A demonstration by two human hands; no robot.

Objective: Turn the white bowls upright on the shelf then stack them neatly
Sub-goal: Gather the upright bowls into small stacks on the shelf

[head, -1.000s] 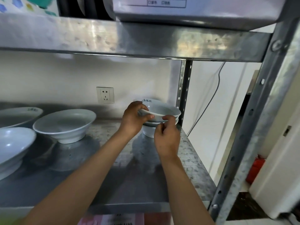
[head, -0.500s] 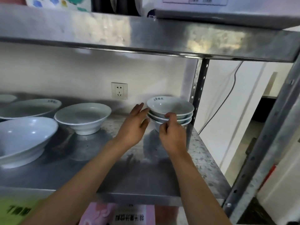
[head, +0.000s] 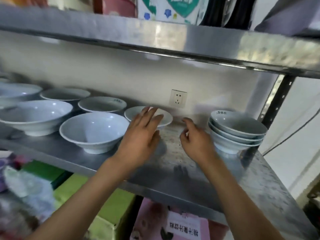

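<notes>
- Neither hand holds anything. The left hand [head: 141, 135] is spread flat with fingers straight, reaching over the shelf [head: 199, 175]; the right hand [head: 195, 141] hangs with its fingers loosely curled around nothing.
- The left fingertips lie over the near rim of a small white bowl [head: 165, 118], upright near the back wall; motion blur makes it hard to tell whether they touch it or hover just above.
- That bowl lies straight ahead of the left hand, which is plainly nearer to it than the right.
- The stack of bowls [head: 237, 132], four or so nested upright, stands to the right, just beside the right hand at the shelf's end post.
- Judging from this, the next move carries the small bowl rightward to the stack.
- More upright white bowls [head: 93, 130] wait unstacked to the left.
- A wall socket [head: 178, 98] sits behind.
</notes>
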